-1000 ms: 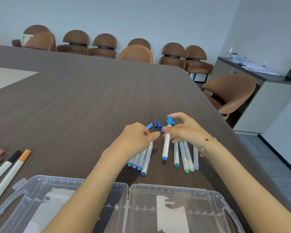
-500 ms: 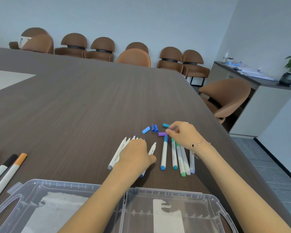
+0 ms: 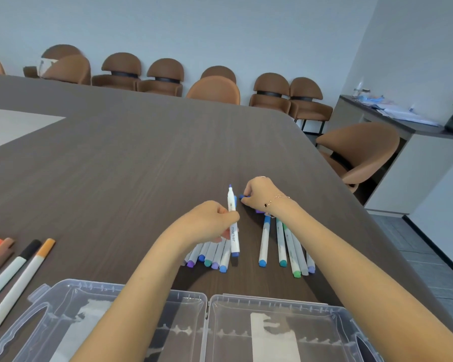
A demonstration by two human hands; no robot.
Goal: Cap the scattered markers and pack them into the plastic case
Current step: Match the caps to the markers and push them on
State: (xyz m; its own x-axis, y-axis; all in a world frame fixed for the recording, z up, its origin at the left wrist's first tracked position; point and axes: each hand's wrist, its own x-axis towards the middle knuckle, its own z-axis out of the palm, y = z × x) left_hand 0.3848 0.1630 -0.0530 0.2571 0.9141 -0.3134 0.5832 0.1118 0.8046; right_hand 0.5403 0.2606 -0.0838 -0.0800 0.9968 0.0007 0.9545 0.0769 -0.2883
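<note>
Room: the table (image 3: 115, 165) lay bare beyond the markers – its far-right edge curved off toward a chair (image 3: 361, 150).
Case: the plastic case (image 3: 209, 322) lay open at the near edge.
Marker: the blue marker (image 3: 232, 220) stood nearly upright just beyond the case – uncapped tip up and away, long axis running away from the case.
Left hand (image 3: 209, 220): fingers clamped on its barrel.
Right hand (image 3: 259, 192): fingertips pinched a blue cap (image 3: 242, 197) just right of the marker's tip.

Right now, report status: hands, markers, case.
Left hand grips uncapped marker. Right hand pinches blue cap. Case open, empty. Nothing blocking.

markers (image 3: 285, 246) on table (image 3: 141, 165), case (image 3: 272, 307) nearer the person
</note>
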